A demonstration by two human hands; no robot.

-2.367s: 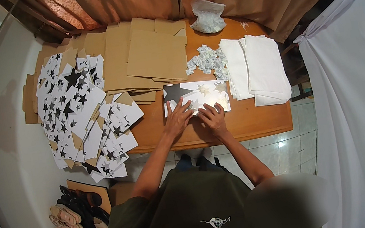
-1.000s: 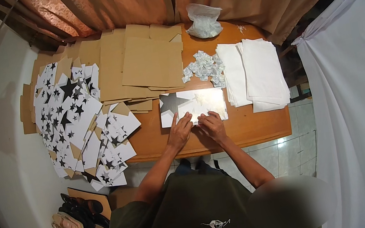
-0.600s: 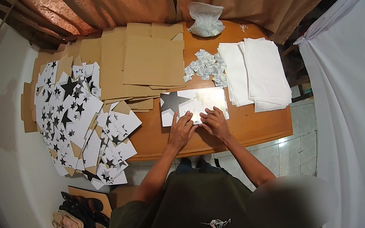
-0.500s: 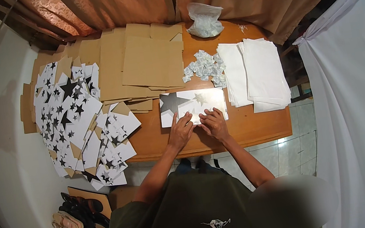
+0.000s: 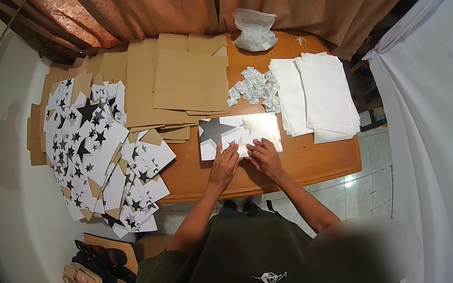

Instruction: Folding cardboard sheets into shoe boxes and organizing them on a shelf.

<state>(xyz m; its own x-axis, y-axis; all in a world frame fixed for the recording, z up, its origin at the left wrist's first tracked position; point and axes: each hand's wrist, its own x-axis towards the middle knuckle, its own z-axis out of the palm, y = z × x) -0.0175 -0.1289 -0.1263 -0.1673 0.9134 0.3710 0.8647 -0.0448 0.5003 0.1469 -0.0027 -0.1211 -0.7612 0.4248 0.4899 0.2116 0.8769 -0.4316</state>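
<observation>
Barely shifted since a moment ago, the left hand [image 5: 224, 165] and right hand [image 5: 264, 157] press flat, fingers spread, on the near edge of the white rectangular card printed with dark stars [image 5: 239, 134], lying mid-way along the brown wooden counter [image 5: 322, 157] beside stacked plain white sheets [image 5: 317, 97].

I observe a wooden table [image 5: 311, 159] across the middle of the frame, carrying at centre a white star-printed sheet [image 5: 239, 135] flat near its front edge. Brown cardboard sheets [image 5: 182, 80] are stacked upper centre and white star-printed cards [image 5: 100, 148] fan over its left end. Right of centre I note stacked white sheets [image 5: 320, 95], small crumpled white packets [image 5: 253, 85] and, at the top, a clear plastic bag [image 5: 254, 29].
</observation>
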